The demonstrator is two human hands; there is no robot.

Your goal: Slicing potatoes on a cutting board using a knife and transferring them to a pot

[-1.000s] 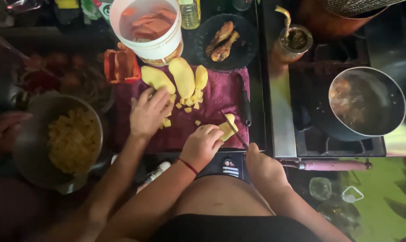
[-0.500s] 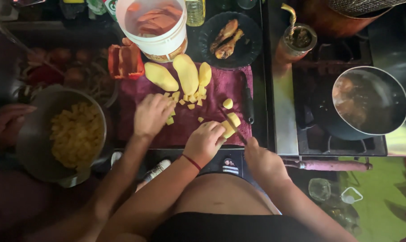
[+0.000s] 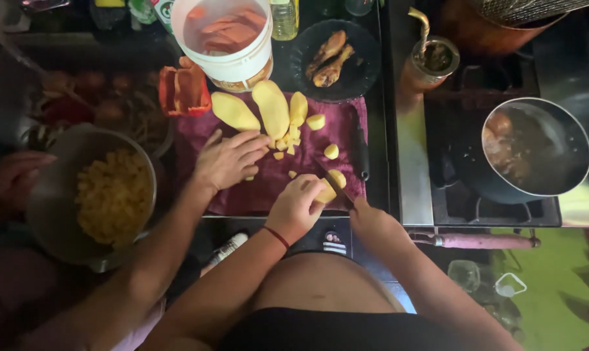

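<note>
**Potato dicing on a maroon board, two people at one worktop**

Far left of frame: metal bowl (image 3: 52,250) of yellow diced pieces. Centre left: co-worker's hand (image 3: 229,159), open, fingers spread flat over loose cubes beside the peeled potatoes (image 3: 271,107). Lower centre of the maroon board (image 3: 268,195): left hand (image 3: 295,208) curled narrowly around a potato piece (image 3: 327,193), pinning it down. Just right: right hand (image 3: 372,224) closed on the handle of a knife (image 3: 321,168), blade laid across the piece. Far right: dark pan (image 3: 535,156) on the stove.
Likely hazard: nicked left fingertips, owing to the short piece and the blade's closeness; also a cut to the co-worker's hand if it sweeps nearer.
Compared with half a second earlier: co-worker's fingers spread wider and nearer the cubes; both cutting hands unmoved.
</note>
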